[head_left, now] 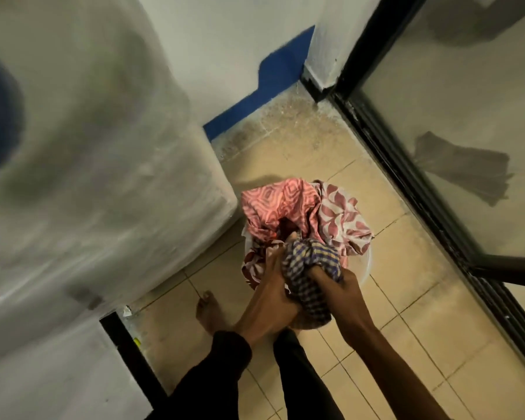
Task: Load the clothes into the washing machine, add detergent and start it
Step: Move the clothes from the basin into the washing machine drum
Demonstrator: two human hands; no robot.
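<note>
A pale basin (365, 269) stands on the tiled floor, heaped with clothes: a pink patterned cloth (278, 204) and a white cloth with maroon shapes (344, 219). On the near side lies a blue and beige checked cloth (308, 268). My left hand (272, 291) and my right hand (335, 287) both grip this checked cloth, one on each side. The washing machine (82, 165), white and blurred, fills the left of the view, its top not clearly shown.
My bare foot (208, 310) rests on the beige tiles beside the machine. A black-framed glass door (455, 140) runs along the right. A white wall with a blue skirting (267, 95) closes the far corner. A black frame (128, 350) stands lower left.
</note>
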